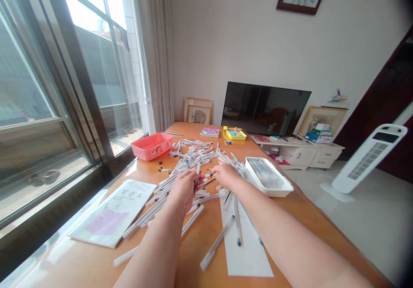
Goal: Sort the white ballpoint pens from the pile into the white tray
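Observation:
My left hand (186,187) is closed around a pen (198,168) whose pale end sticks up past the fingers. Just to its right, my right hand (226,175) has its fingers pinched together over the heap; what they hold, if anything, is too small to tell. Beneath and around both hands spreads a heap of clear pen barrels and caps (183,164), some with black ends. Nearer to me, a capped pen (217,243) and another pen (237,223) lie on or beside a white paper strip (248,262).
A red plastic bin (151,147) stands at the left edge and a white tray (284,190) of thin rods at the right. A writing booklet (112,215) lies left. Farther back are a yellow box (235,134) and a small book (209,132). A tower fan (368,159) stands right.

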The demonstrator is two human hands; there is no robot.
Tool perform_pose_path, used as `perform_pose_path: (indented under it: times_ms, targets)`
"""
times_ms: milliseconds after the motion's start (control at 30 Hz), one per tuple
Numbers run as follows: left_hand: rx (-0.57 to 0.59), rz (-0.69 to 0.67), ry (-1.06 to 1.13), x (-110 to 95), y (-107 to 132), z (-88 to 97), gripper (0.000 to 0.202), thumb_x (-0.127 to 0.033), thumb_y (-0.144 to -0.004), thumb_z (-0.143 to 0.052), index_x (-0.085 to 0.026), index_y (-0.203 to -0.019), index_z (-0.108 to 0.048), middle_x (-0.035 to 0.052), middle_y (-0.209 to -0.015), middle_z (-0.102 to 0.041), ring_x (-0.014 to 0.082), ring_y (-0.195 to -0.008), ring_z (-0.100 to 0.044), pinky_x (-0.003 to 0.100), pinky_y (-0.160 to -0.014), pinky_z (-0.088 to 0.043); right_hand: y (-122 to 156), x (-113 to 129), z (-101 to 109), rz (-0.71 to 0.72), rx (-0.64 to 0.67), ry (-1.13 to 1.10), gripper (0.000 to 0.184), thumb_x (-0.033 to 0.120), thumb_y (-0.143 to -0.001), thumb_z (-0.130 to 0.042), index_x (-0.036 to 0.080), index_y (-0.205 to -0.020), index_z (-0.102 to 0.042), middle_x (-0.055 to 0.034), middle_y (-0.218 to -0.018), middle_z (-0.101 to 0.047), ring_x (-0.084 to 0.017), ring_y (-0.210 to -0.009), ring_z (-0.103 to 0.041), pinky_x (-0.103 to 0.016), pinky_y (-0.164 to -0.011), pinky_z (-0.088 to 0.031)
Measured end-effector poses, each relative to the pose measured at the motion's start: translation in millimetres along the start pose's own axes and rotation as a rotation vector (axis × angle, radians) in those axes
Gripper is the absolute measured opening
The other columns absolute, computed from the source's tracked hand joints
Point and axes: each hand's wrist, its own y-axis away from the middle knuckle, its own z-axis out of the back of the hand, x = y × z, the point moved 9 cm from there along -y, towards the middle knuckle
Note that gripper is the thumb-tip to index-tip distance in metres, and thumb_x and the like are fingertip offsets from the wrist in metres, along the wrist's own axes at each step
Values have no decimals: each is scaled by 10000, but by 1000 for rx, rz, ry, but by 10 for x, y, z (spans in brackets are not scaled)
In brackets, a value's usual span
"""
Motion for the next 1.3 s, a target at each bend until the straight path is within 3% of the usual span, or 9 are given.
perform_pose_path:
  times_ms: [333, 567, 833, 900, 1000, 1167, 1300]
  targets:
    - [34, 6, -18, 21, 39, -71, 164, -176, -701, -678, -146, -857, -638, 68, -785, -696, 116, -635, -595, 208, -517, -380, -168, 147, -69, 32, 41, 13, 120, 268, -812, -652, 260, -844, -767, -56, -995, -707, -214, -900, -644, -287, -728, -419]
    - [33, 6, -19, 18, 61, -84, 169, -211, -710, -710, -148, -847, -633, 69, -777, -692, 122, -641, -605, 209, -513, -385, -86, 112, 30, 9, -23, -176, 37, 230, -759, -652, 209, -735, -670, -35, -794, -688, -189, -777, -618, -277, -674, -395]
    - [90, 68, 21, 41, 112, -187, 153, -206, -802, -655, -116, -927, -653, 101, -829, -701, 111, -622, -594, 206, -517, -414, 488, -50, 332, -49, -65, -606, 127, 296, -829, -547, 205, -902, -594, 26, -671, -632, -148, -615, -603, -243, -544, -438]
    - [131, 68, 16, 39, 133, -229, 157, -202, -800, -658, -114, -931, -659, 106, -851, -704, 108, -616, -586, 212, -521, -414, 672, -110, 413, -88, -60, -939, 142, 309, -793, -623, 191, -872, -610, 23, -681, -618, -139, -616, -578, -239, -534, -429]
    - [230, 59, -23, 35, 192, -335, 170, -240, -801, -691, -122, -922, -673, 94, -848, -700, 109, -637, -585, 216, -557, -419, 917, -208, 562, -161, -117, -1220, 197, 302, -754, -699, 168, -895, -665, 1, -751, -646, -124, -655, -568, -240, -582, -442]
    - [439, 74, -128, 91, 353, -570, 216, -340, -809, -733, -136, -865, -684, 83, -809, -700, 116, -661, -580, 227, -606, -397, 1205, -247, 699, -185, -161, -1338, 228, 309, -755, -749, 170, -927, -693, -16, -778, -662, -134, -705, -585, -252, -633, -464]
    - [522, 61, -220, 122, 443, -679, 219, -347, -797, -747, -141, -832, -681, 83, -792, -708, 125, -671, -566, 246, -640, -387, 1336, -295, 733, -168, -241, -1307, 243, 342, -779, -752, 165, -941, -715, -30, -788, -666, -149, -722, -590, -263, -637, -477]
